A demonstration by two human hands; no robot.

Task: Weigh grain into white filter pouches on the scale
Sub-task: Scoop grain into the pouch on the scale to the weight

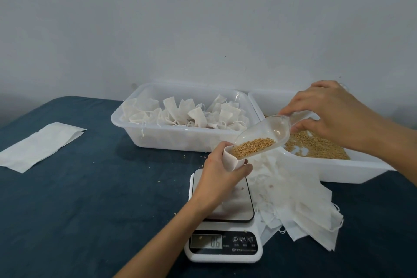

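Note:
My left hand (220,172) grips an open white filter pouch (230,158) upright over the digital scale (225,230), whose display reads 0.6. My right hand (329,110) pinches the handle of a clear plastic scoop (266,132). The scoop tilts down to the left, its lip at the pouch mouth, with golden grain (253,145) gathered at its front. The pouch's lower part is hidden behind my left hand.
A white tub (158,135) of filled, tied pouches stands at the back. To its right a white tray (338,168) holds loose grain. Several empty pouches (300,205) lie fanned right of the scale. A flat white bag (38,146) lies far left on the blue cloth.

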